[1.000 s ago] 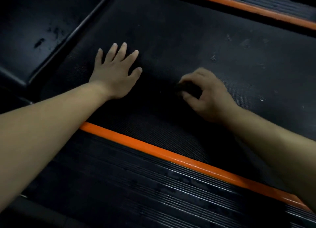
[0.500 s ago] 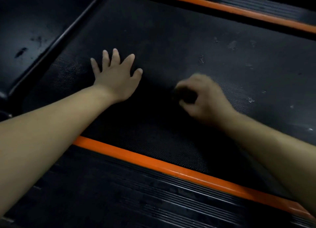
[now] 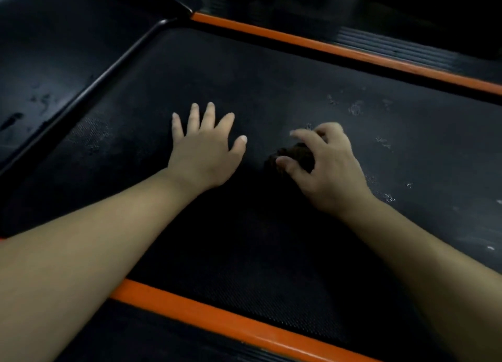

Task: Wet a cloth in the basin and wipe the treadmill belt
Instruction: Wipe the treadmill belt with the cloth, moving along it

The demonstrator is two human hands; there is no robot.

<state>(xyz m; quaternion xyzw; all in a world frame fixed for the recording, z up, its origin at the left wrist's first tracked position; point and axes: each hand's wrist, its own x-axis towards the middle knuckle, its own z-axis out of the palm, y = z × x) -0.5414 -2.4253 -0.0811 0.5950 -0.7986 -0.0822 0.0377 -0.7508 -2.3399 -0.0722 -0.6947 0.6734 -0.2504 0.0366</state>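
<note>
- Across the middle of the view, a black textured treadmill belt (image 3: 244, 71) is stretching from the lower edge up to the far side, and both bare forearms are reaching over it.
- On the belt's left-centre, the left hand (image 3: 206, 155) is lying palm down, its fingers straight and fanned apart, pressing flat on the surface and holding nothing.
- Just beside it, the right hand (image 3: 328, 169) is curling over a small dark brownish wad of cloth (image 3: 297, 155), the thumb and the bent fingers (image 3: 304, 137) pinching it from either side.
- That cloth is sitting on the belt under the right hand, near the belt's centre, apart from the left thumb; most of it is being hidden by the hand, so its full shape is hard to tell.
- Pale specks and smudges (image 3: 355, 109) are showing on the belt beyond and to the right of the right hand.
- One orange edge stripe (image 3: 217, 318) is running along the near side of the belt and another orange stripe (image 3: 339, 50) along the far side.
- Outside the near stripe, a black ribbed side rail (image 3: 135, 334) is lying close to the person.
- At upper left, a smooth black plastic cover (image 3: 54, 49) is meeting the end of the belt, with faint scuffs on it.
</note>
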